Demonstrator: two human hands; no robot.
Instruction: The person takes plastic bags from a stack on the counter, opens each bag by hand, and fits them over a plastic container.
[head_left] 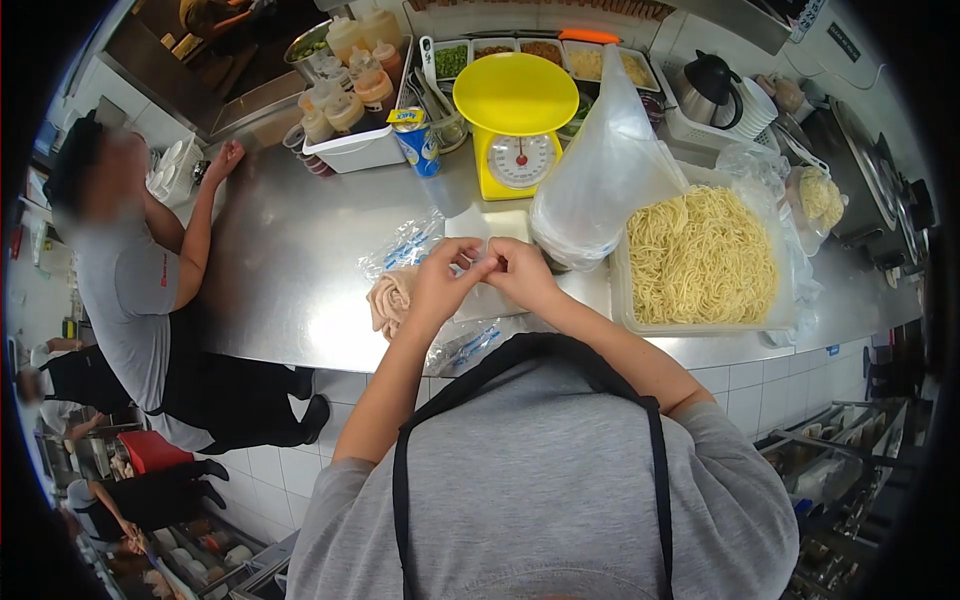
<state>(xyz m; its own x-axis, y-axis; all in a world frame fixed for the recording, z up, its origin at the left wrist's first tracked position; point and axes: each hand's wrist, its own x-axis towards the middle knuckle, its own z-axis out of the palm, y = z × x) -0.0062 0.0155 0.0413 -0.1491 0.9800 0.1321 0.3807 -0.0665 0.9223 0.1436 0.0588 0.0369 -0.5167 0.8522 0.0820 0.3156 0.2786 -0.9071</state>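
My left hand (pixel 450 275) and my right hand (pixel 522 275) meet over the front of the steel table, thumbs and fingertips pinched together. A thin, see-through bit of plastic (pixel 484 250) shows between the fingertips; its full shape is hidden. Below and beside my left hand lie a crumpled beige cloth (pixel 391 302) and clear plastic packaging with blue print (pixel 408 243). Just beyond my right hand stands a tall, whitish plastic bag (pixel 600 180), gathered upward. A white board or sheet (pixel 500 228) lies under and behind the hands.
A yellow dial scale (pixel 518 125) stands behind, beside a blue cup (pixel 418 150) and a white bin of sauce bottles (pixel 350 152). To the right is a tub of noodles (pixel 705 262). A co-worker (pixel 135 270) stands at the table's left end.
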